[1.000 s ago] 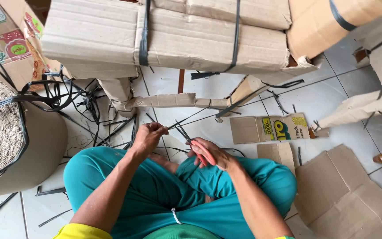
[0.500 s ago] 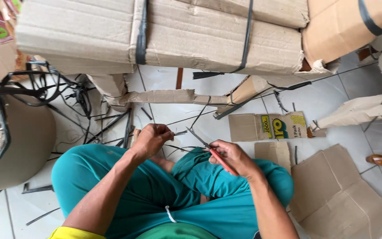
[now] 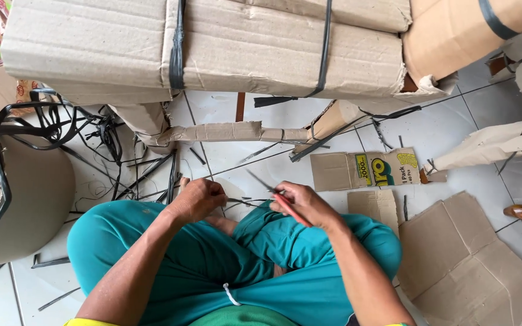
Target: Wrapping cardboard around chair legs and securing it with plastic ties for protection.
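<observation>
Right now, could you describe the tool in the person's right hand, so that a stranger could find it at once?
Start at the big strapped cardboard bundle at the top, then come down over the white tiles to the teal knees. There the right hand grips scissors. Their red-orange handles and thin metal blades set them apart from the black strap pieces lying around.

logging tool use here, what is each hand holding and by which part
The right hand holds scissors by their red handles, blades pointing up-left. The left hand is closed on a thin black strap piece by its near end.
</observation>
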